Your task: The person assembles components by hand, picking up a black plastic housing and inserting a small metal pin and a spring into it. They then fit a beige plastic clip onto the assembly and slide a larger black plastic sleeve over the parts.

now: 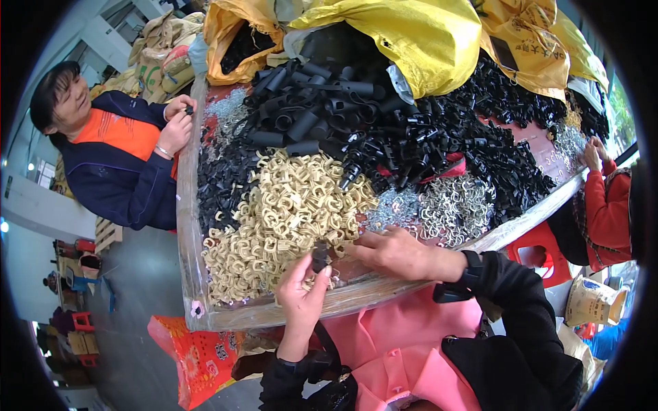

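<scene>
Near the table's front edge, my left hand (301,296) is raised with a small black plastic part (320,257) pinched between thumb and fingers. To its right, my right hand (401,255) is low over the table, its fingers bent and drawn together at the edge of a heap of beige plastic clips (295,198). What its fingertips hold, if anything, is hidden. Beyond that hand lie a pile of small silvery metal pieces (394,207) and a pile of curved metal hooks (458,205).
A raised wooden rim (370,296) edges the table. Black tubes (305,123) and black clips (500,154) are heaped farther back, below yellow sacks (418,34). A co-worker (123,151) handles a small black part at left; another person's red sleeve (606,212) shows at right.
</scene>
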A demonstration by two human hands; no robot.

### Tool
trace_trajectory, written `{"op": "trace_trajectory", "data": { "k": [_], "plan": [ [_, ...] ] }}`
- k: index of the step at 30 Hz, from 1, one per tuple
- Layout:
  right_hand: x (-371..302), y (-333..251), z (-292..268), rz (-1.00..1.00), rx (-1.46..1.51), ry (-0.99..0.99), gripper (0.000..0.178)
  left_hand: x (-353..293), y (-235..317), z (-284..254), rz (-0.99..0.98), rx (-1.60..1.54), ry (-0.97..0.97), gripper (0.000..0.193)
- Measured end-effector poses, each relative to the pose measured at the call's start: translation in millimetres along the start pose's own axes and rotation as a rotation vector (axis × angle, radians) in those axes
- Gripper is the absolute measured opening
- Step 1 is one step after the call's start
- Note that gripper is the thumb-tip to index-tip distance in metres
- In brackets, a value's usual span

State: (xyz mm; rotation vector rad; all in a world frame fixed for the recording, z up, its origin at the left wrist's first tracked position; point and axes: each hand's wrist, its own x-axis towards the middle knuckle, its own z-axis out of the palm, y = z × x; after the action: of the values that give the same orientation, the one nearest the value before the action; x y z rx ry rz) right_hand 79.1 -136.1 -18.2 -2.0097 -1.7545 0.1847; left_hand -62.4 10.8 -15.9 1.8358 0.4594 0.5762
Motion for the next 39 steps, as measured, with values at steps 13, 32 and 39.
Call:
{"op": "trace_trajectory", "data": {
  "k": [13, 32, 39],
  "plan": [
    [-14, 13, -7, 0.336, 1.129, -0.074, 0.014, -19, -5, 26, -0.364, -0.672, -0.199, 0.024],
    [-64, 11, -14, 0.121, 0.880, 0.365, 0.018, -12, 15, 64, -0.526, -0.983, -0.225, 0.033],
    [-53, 5, -35, 0.118, 0.928, 0.261, 0.017, -14, 10, 62, -0.573, -0.964, -0.263, 0.030]
  ]
}}
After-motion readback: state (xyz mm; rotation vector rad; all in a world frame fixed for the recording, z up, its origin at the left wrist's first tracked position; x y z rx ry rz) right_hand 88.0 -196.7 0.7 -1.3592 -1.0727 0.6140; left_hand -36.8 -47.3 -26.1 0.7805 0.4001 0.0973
